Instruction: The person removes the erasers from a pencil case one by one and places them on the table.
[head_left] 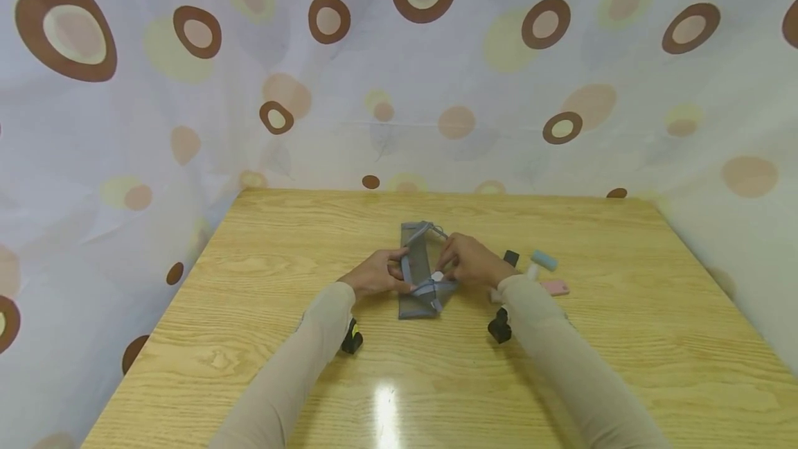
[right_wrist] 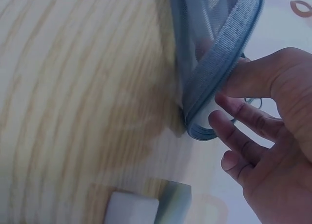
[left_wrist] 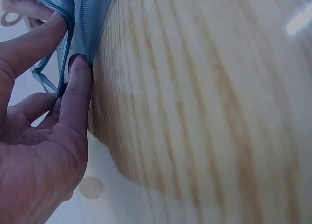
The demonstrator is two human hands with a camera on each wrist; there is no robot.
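A blue-grey mesh zip pouch (head_left: pixel 416 310) stands open on the table in front of me. My left hand (head_left: pixel 376 273) pinches its left edge between thumb and fingers; the left wrist view shows the trim (left_wrist: pixel 68 19) in that grip. At the pouch's right side, my right hand (head_left: pixel 467 260) has thumb and bent fingers at the zip rim (right_wrist: pixel 222 63), pinching it. A small white piece (head_left: pixel 438 276) shows by the right fingertips at the opening; whether they touch it is unclear. The fingertips are partly hidden behind the rim.
Right of the pouch, partly behind the right arm, lie a black block (head_left: pixel 511 257), a light blue piece (head_left: pixel 544 260), a white piece (head_left: pixel 533 271) and a pink block (head_left: pixel 555 287). A patterned curtain (head_left: pixel 374 137) hangs beyond the wooden table's (head_left: pixel 299 227) far edge.
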